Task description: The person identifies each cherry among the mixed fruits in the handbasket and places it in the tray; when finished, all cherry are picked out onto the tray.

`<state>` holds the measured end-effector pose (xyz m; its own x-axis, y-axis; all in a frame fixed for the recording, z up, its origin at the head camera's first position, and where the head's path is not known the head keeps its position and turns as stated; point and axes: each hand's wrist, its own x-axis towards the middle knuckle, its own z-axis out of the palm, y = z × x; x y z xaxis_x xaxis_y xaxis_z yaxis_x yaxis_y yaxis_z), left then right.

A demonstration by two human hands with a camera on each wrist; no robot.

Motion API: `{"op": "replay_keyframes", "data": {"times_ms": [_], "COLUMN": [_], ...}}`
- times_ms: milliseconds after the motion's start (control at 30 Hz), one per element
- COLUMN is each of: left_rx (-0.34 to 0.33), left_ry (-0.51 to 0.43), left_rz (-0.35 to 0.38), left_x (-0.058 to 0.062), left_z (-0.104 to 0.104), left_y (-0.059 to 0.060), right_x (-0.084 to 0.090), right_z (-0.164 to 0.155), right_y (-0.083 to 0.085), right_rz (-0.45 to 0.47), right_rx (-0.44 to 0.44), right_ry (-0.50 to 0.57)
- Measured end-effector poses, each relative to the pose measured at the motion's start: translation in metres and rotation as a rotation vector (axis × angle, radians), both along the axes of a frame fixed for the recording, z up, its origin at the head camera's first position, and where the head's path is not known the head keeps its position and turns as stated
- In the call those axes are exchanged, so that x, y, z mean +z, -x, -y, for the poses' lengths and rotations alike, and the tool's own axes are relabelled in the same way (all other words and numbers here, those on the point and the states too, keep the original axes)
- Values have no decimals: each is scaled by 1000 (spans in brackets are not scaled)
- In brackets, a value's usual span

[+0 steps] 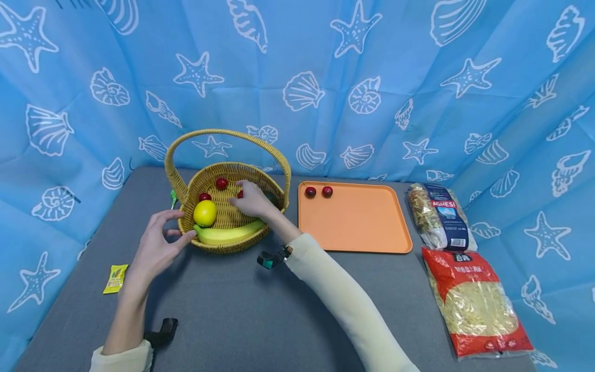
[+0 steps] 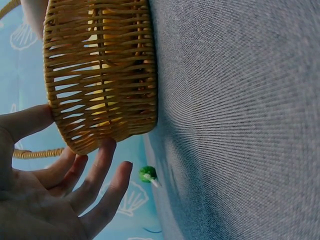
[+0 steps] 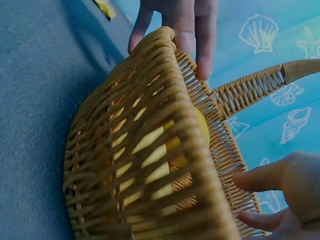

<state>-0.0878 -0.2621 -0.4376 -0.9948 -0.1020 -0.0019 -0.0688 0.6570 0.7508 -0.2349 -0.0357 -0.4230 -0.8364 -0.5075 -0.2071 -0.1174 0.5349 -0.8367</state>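
A wicker basket (image 1: 223, 249) with a tall handle holds a lemon (image 1: 205, 213), a banana (image 1: 230, 235), red cherries (image 1: 221, 183) and a dark green rounded thing at its right side, partly hidden. My left hand (image 1: 160, 240) grips the basket's left rim, thumb on one side and fingers on the other, as the left wrist view shows too. My right hand (image 1: 253, 200) reaches over the right of the basket, thumb and finger apart in the right wrist view. In the head view a cherry (image 1: 240, 194) shows between those fingertips.
Right of the basket lies an orange tray (image 1: 353, 222) with two stemmed cherries (image 1: 318, 191) at its back left. Two food bags (image 1: 441, 217) lie farther right. A yellow packet (image 1: 115, 279) is at left; a green lollipop (image 2: 148, 174) lies behind the basket's left side.
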Motion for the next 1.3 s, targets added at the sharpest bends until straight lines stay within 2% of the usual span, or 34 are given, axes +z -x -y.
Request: {"op": "replay_keyframes", "data": {"times_ms": [133, 333, 767, 967, 1167, 1300], "left_rx": [-3, -1, -8, -3, 5, 8], "left_ry": [2, 4, -4, -9, -10, -9], "left_rz": [1, 9, 16, 18, 25, 19], "left_x": [1, 1, 2, 2, 1, 0], "left_z": [-1, -1, 0, -1, -1, -1], "left_y": [1, 2, 2, 2, 2, 1], "right_x": [-6, -16, -19, -23, -22, -17], "right_z": [10, 18, 25, 30, 31, 30], "right_y": [4, 7, 6, 2, -3, -6], "right_rz": [31, 47, 104, 91, 160, 203], "right_rx": [0, 18, -65, -125, -184, -182], "right_ry": [-37, -13, 56, 81, 192, 273]}}
